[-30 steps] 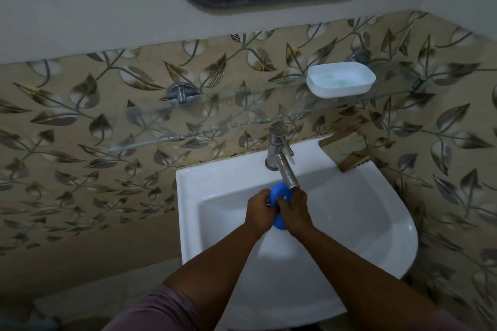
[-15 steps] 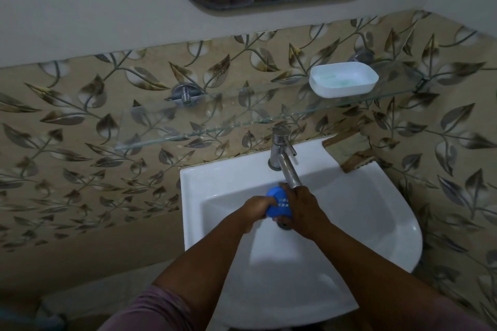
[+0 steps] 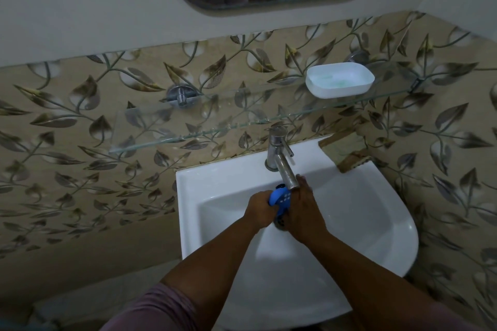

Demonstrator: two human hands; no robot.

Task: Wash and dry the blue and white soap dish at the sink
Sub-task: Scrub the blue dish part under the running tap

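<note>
Tray (image 3: pixel 339 84) on shelf (image 3: pixel 188 126) above tap (image 3: pixel 279 154); insert (image 3: pixel 279 197) between hands over sink (image 3: pixel 376 217).

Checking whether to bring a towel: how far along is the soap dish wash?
Done: dish split; white tray sits on the glass shelf. In hand: both hands, left and right, hold the blue insert under the tap. Left: tray, drying.

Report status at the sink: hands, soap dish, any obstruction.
Left hand and right hand both grip blue insert under tap. White tray on glass shelf. Nothing blocking.
</note>
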